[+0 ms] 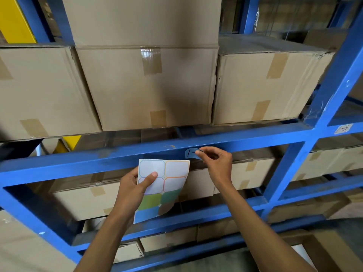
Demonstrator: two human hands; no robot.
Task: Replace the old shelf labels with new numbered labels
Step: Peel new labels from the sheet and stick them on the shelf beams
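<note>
The fingers (199, 152) of the right hand (217, 163) were pinched closed on the right edge of a small blue label (191, 153) stuck to the front of a blue metal shelf beam (98, 161), thumb and forefinger meeting at the label's edge, which curled slightly away from the metal. The label carried a handwritten "1-", with the rest hidden behind the fingertips. The left hand (133, 190) was closed around a sticker sheet (163, 185), held upright just below the beam and just left of the right hand, the thumb pressed across the sheet's front. The sheet showed four blank white labels with coloured outlines in its upper part, and green, teal, brown and blue patches lower down. Both forearms reached up from the bottom of the view. Above the beam, three large taped cardboard boxes (149, 85) sat side by side on the shelf, with another box stacked on the middle one. More cardboard boxes filled the lower shelves behind the hands. Farther right, past a blue upright post (334, 91), a white label (343, 128) with handwriting too small to read clearly was stuck on the neighbouring beam. A yellow post (15, 18) stood at the upper left.
</note>
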